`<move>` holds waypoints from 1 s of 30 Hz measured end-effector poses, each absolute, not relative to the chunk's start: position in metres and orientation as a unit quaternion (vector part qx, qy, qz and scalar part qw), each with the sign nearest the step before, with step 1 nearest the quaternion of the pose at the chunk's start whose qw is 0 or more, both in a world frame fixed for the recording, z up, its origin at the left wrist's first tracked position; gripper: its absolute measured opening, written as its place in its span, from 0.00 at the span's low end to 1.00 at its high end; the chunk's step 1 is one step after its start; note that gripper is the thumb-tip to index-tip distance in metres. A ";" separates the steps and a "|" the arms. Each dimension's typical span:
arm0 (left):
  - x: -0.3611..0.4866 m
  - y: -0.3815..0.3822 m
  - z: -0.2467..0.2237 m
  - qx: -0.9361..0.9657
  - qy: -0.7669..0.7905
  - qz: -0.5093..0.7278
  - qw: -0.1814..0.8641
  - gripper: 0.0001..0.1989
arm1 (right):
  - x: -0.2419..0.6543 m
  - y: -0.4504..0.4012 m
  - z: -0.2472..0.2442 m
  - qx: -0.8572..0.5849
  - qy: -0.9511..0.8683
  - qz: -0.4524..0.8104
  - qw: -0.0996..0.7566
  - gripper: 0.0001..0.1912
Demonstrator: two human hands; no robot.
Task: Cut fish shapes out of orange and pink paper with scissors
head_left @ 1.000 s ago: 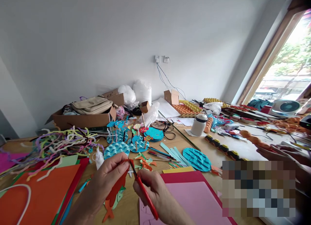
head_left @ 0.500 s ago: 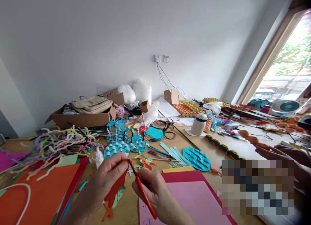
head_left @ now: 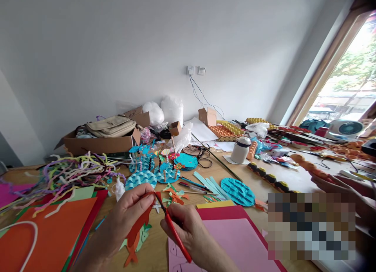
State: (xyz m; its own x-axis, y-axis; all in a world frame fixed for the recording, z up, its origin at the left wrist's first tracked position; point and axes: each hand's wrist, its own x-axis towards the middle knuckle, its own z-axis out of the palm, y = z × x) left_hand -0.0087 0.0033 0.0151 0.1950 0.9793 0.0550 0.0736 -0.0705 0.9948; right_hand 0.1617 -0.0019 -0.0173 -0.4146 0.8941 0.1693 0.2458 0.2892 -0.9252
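Observation:
My left hand (head_left: 133,209) pinches a piece of orange-red paper (head_left: 141,224) that hangs below its fingers. My right hand (head_left: 188,229) is closed around red-handled scissors (head_left: 178,236), whose dark blades meet the paper's upper edge. Beneath the held paper lie an orange paper fish (head_left: 131,257) and green paper fish (head_left: 143,236). Orange and green paper scraps (head_left: 175,197) are scattered just past my hands. A pink sheet (head_left: 232,244) with drawn outlines lies under my right wrist.
Left are orange card sheets (head_left: 58,229) and a heap of pipe cleaners (head_left: 88,170). Blue wavy discs (head_left: 141,180) with paper fish stand ahead, near a white glue bottle (head_left: 120,189). A white jar (head_left: 240,150) is farther back. Another person's hand (head_left: 337,185) holds an orange bumpy strip at right.
The scissors have shifted slightly, and a flap of orange-red paper now stands up by the blades. The other person's hand and orange strip at right have moved a little.

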 end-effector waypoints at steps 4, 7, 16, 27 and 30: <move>-0.010 0.002 0.014 0.575 0.457 0.443 0.515 0.12 | 0.162 -0.001 -0.017 -0.399 -0.713 0.446 0.364 0.15; -0.010 0.002 0.014 0.580 0.463 0.442 0.503 0.12 | 0.161 -0.001 -0.016 -0.398 -0.711 0.459 0.355 0.14; -0.011 0.004 0.014 0.604 0.463 0.424 0.491 0.13 | 0.162 -0.003 -0.012 -0.399 -0.699 0.481 0.348 0.14; -0.014 0.001 0.019 0.612 0.441 0.414 0.510 0.12 | 0.163 -0.002 -0.013 -0.393 -0.705 0.478 0.347 0.15; -0.017 0.001 0.021 0.631 0.439 0.387 0.509 0.12 | 0.164 -0.002 -0.012 -0.386 -0.712 0.478 0.340 0.14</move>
